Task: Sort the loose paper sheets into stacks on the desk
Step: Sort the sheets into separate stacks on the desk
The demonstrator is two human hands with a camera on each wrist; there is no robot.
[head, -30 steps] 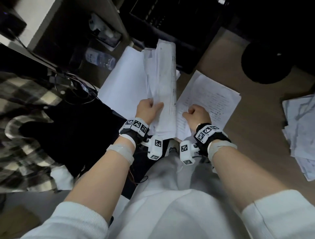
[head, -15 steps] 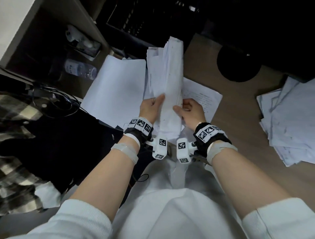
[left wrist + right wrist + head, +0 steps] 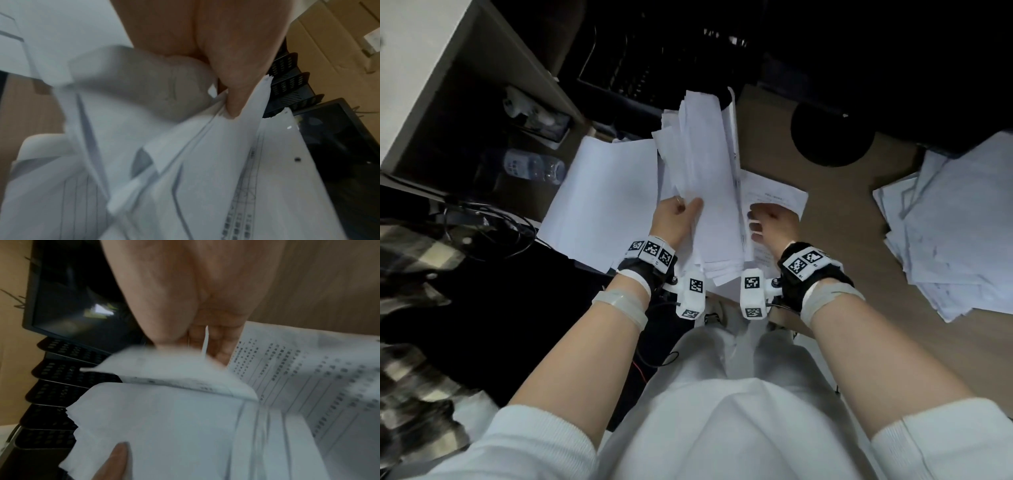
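Observation:
A thick bundle of loose white sheets (image 3: 705, 192) stands upright in front of me. My left hand (image 3: 674, 219) grips its lower left side, thumb pressed on the front sheet (image 3: 205, 178). My right hand (image 3: 770, 226) is at the bundle's right edge, fingers curled, and in the right wrist view a sheet's edge (image 3: 205, 340) runs between its fingers. On the desk to the left lies a stack of blank sheets (image 3: 602, 192). A printed sheet (image 3: 784, 195) lies flat just behind my right hand. A messy pile of sheets (image 3: 955, 222) covers the desk's right side.
A black mesh tray rack (image 3: 637, 68) and a dark monitor with a round base (image 3: 832, 137) stand at the back. A water bottle (image 3: 530, 168) and cables (image 3: 482, 222) lie off the desk's left edge, a plaid cloth (image 3: 407, 274) nearer me.
My right hand left the printed sheet, took the bundle's right side, and has now slid to its right edge. The left hand kept its grip as the bundle rose slightly.

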